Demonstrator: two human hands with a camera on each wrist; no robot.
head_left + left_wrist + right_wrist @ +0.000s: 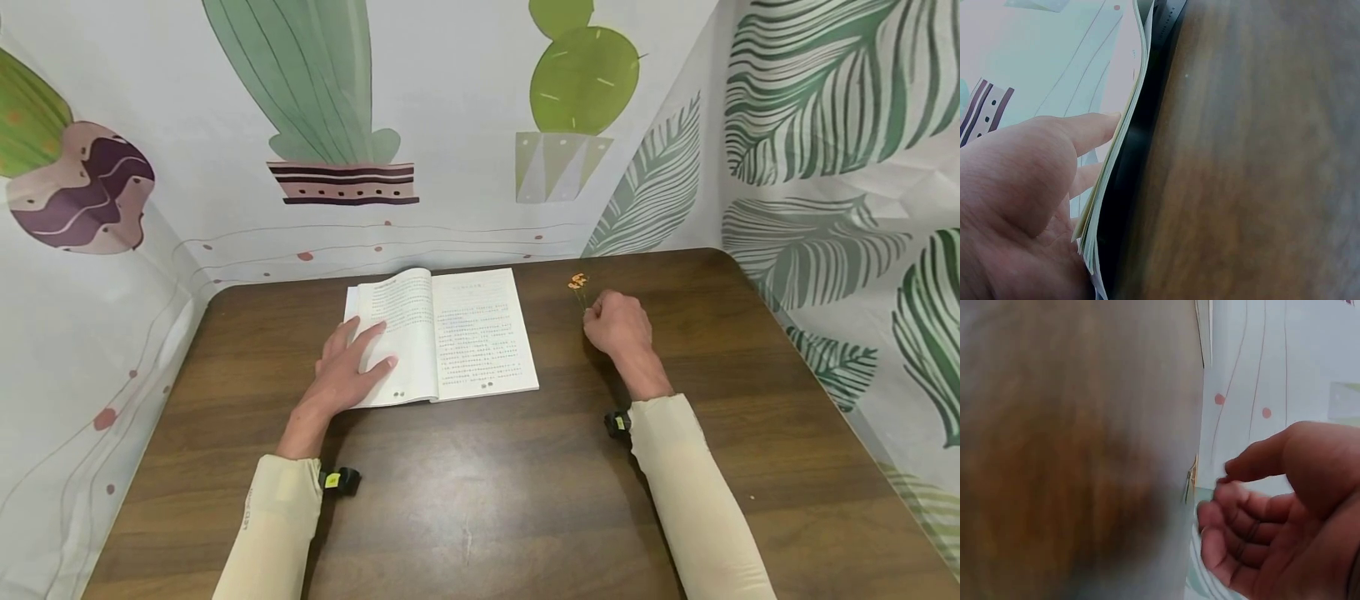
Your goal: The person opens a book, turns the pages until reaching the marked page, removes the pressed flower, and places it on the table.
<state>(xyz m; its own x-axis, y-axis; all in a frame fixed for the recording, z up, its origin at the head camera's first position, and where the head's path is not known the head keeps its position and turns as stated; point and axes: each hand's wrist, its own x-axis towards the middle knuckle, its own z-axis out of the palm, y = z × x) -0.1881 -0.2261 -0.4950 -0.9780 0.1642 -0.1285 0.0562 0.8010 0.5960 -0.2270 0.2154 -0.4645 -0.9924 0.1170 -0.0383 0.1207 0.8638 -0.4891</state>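
Observation:
An open book [480, 333] with printed pages lies toward the table's back edge. My left hand [347, 372] rests on its left page, fingers spread and fairly straight. In the left wrist view the thumb [1096, 128] lies along the raised page edges [1116, 137]. To the right of the book, a small sprig of orange flowers [577, 282] on thin green stems lies on the table. Just in front of it is my right hand [621, 323], fingers loosely curved. The right wrist view has the thumb and forefinger tips close together beside the sprig [1192, 475], nothing visible between them.
The brown wooden table [465, 492] reaches back to a wall cloth [465, 100] printed with cacti and leaves. A black wrist camera [343, 481] sits at the left cuff, another camera [618, 423] at the right. Both forearms wear cream sleeves [697, 492].

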